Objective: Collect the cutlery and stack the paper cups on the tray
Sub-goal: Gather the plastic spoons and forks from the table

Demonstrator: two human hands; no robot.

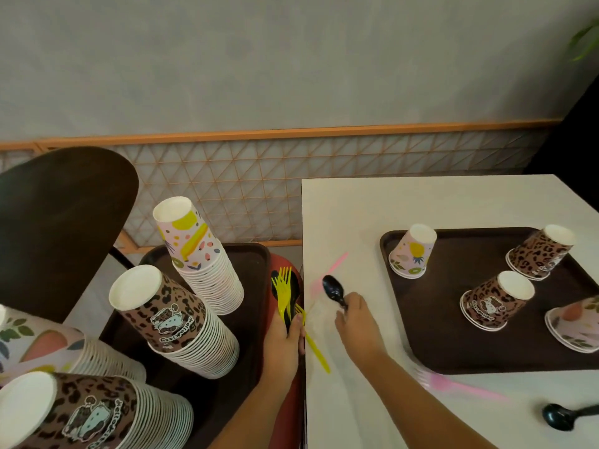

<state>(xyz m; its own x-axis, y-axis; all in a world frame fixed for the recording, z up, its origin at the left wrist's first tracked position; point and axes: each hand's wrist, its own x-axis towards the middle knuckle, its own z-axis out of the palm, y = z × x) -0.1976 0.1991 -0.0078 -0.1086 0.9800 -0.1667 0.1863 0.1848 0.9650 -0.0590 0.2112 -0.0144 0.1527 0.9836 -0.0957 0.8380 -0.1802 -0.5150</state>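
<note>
My left hand (283, 338) grips a bundle of yellow forks (282, 291) and black cutlery beside the white table's left edge. A loose yellow fork (313, 343) lies on that edge next to it. My right hand (355, 322) holds a black spoon (334, 291) by its handle above the table. A pink fork (329, 272) lies blurred just beyond it. On the table, a brown tray (453, 338) carries several upside-down paper cups, such as a leopard-print one (496, 301) and a fruit-print one (411, 251). Another pink fork (460, 385) and a black spoon (564, 416) lie near the front.
To the left, a second brown tray (252, 270) holds tall stacks of inverted cups: a fruit-print stack (201, 254) and a leopard-print stack (175, 319), with more at the bottom left. A dark chair back (61, 222) stands behind. A lattice wall panel (259, 189) runs along the back.
</note>
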